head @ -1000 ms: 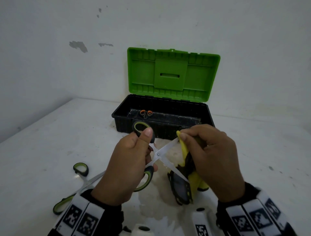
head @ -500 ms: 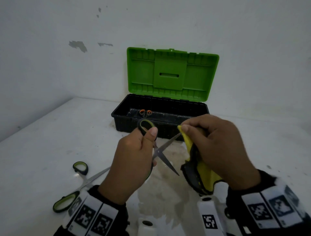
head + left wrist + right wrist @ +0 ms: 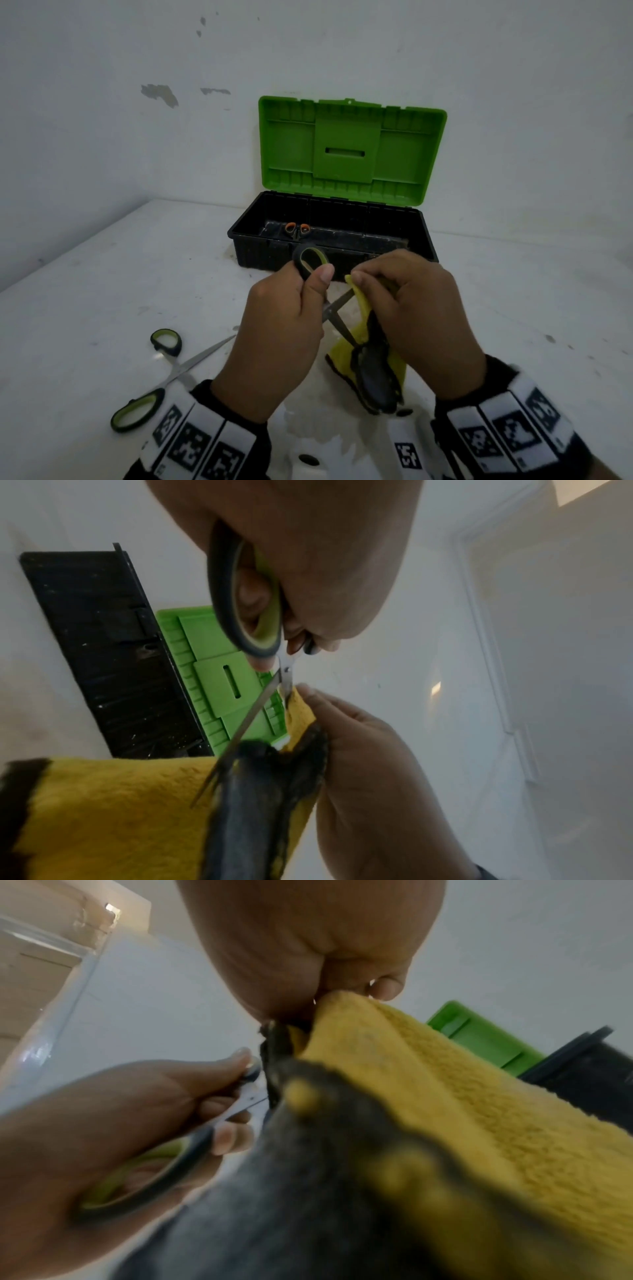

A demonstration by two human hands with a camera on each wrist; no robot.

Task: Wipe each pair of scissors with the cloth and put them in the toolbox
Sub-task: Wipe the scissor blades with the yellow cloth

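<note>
My left hand (image 3: 284, 329) grips a pair of green-and-black-handled scissors (image 3: 310, 262) with the blades spread apart. In the left wrist view my fingers pass through the scissors' lower handle loop (image 3: 255, 599). My right hand (image 3: 407, 308) pinches a yellow and dark grey cloth (image 3: 373, 370) folded round the upper blade near the pivot. The other blade (image 3: 240, 729) is bare and points down across the cloth (image 3: 113, 804). A second pair of green-handled scissors (image 3: 161, 373) lies spread on the white table at my left. The black toolbox (image 3: 329, 236) stands behind my hands with its green lid (image 3: 349, 150) up.
A small pair of orange-handled scissors (image 3: 297, 229) lies inside the toolbox at its left. A damp patch (image 3: 329, 425) darkens the white table (image 3: 102, 274) beneath my hands. A white wall rises close behind the toolbox and at the left.
My right hand, which had slid the cloth off the blade towards me half a second ago, is back up on the upper blade near the pivot. The left hand has held the scissors nearly still.
</note>
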